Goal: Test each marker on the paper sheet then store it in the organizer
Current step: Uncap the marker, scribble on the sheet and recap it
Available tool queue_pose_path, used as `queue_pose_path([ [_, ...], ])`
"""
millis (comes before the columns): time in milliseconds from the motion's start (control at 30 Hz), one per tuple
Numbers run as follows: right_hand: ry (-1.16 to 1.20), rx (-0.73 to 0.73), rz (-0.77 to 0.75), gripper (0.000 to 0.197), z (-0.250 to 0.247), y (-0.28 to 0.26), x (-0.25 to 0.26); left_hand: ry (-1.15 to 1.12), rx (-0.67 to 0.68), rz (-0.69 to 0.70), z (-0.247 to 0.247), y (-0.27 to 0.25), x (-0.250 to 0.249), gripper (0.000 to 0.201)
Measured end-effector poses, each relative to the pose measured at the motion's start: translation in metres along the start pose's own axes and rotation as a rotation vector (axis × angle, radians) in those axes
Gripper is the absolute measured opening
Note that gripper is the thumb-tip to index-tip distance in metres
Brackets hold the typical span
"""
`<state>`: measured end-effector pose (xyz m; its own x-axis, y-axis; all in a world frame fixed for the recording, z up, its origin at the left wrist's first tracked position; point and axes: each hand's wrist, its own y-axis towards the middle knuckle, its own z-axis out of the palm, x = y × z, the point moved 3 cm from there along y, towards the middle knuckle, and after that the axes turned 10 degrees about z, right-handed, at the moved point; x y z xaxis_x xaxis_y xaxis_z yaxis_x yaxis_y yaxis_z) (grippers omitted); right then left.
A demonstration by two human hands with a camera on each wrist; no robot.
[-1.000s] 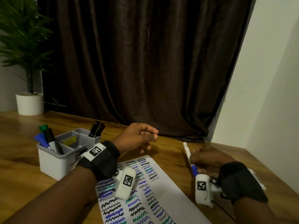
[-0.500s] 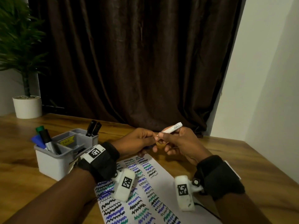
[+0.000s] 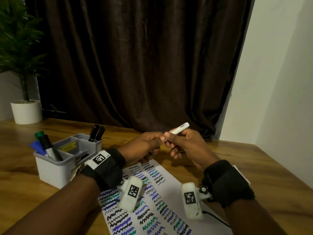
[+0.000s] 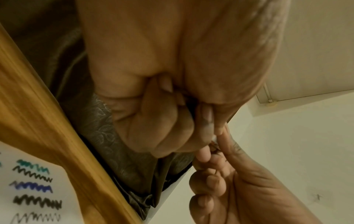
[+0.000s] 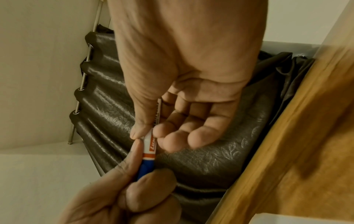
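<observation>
A slim white marker [image 3: 179,128] with a blue cap [image 5: 145,168] is held in the air above the far end of the paper sheet [image 3: 162,192]. My right hand [image 3: 183,141] pinches the white barrel [image 5: 151,139] between thumb and fingers. My left hand [image 3: 149,143] grips the blue cap end, fingers curled round it. The sheet lies on the wooden table [image 3: 237,167] and carries rows of black, blue and green squiggles. The grey organizer [image 3: 67,160] stands to the left, with several markers upright in its compartments.
A potted plant in a white pot [image 3: 26,111] stands at the table's far left corner. A dark curtain [image 3: 144,65] hangs behind the table and a white wall [image 3: 279,82] rises on the right. A thin black cable [image 3: 215,217] runs by the sheet's right edge.
My right hand has lifted the marker from the right side of the table and carried it to the middle. My left hand has closed on its blue cap end.
</observation>
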<state>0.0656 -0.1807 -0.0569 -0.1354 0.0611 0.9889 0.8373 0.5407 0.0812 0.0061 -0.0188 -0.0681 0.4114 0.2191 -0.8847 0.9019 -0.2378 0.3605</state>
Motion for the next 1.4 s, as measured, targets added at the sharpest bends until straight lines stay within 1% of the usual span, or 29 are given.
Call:
queue_pose_path([
  [233, -0.003, 0.002, -0.007, 0.036, 0.000, 0.001, -0.001, 0.012, -0.002, -0.038, 0.000, -0.002, -0.001, 0.030],
  [367, -0.001, -0.017, -0.033, 0.027, -0.001, 0.000, 0.001, 0.015, -0.012, -0.011, 0.002, -0.001, -0.001, 0.036],
  [500, 0.010, -0.022, -0.041, 0.027, -0.004, -0.001, 0.003, 0.054, -0.043, 0.028, 0.003, 0.001, -0.001, 0.035],
  [567, -0.012, -0.030, -0.030, 0.027, -0.007, 0.000, 0.003, 0.098, -0.013, 0.025, 0.003, 0.001, -0.002, 0.032],
  [667, -0.010, -0.057, -0.015, 0.022, -0.012, 0.000, 0.003, 0.166, 0.055, -0.061, 0.002, -0.001, -0.001, 0.034],
  [733, -0.012, -0.078, -0.002, 0.016, -0.016, 0.000, 0.003, 0.218, 0.088, -0.111, 0.002, -0.003, 0.000, 0.032],
  [800, -0.022, -0.091, 0.030, 0.014, -0.022, 0.000, 0.003, 0.214, 0.101, -0.165, 0.001, -0.003, 0.004, 0.031],
  [867, -0.052, -0.088, 0.080, 0.016, -0.026, -0.001, 0.003, 0.218, 0.087, -0.212, -0.002, -0.003, 0.008, 0.033],
  [933, -0.108, -0.053, 0.143, 0.018, -0.028, -0.003, 0.002, 0.244, 0.068, -0.238, -0.006, -0.003, 0.013, 0.036],
  [1000, -0.168, 0.016, 0.222, 0.018, -0.027, -0.005, -0.002, 0.267, 0.051, -0.259, -0.008, -0.004, 0.017, 0.038],
  [1100, -0.278, 0.111, 0.304, 0.015, -0.020, -0.009, -0.010, 0.210, 0.008, -0.306, -0.008, -0.006, 0.021, 0.034],
  [1167, -0.330, 0.149, 0.324, 0.013, -0.017, -0.010, -0.015, 0.170, 0.022, -0.336, -0.007, -0.007, 0.020, 0.029],
  [1233, -0.379, 0.190, 0.335, 0.011, -0.014, -0.011, -0.018, 0.203, 0.072, -0.345, -0.006, -0.007, 0.020, 0.024],
  [1333, -0.433, 0.233, 0.343, 0.024, -0.010, -0.013, -0.020, 0.218, 0.070, -0.337, -0.006, -0.006, 0.019, 0.022],
  [1400, -0.427, 0.267, 0.323, 0.023, -0.007, -0.014, -0.017, 0.222, 0.069, -0.333, -0.006, -0.006, 0.019, 0.021],
])
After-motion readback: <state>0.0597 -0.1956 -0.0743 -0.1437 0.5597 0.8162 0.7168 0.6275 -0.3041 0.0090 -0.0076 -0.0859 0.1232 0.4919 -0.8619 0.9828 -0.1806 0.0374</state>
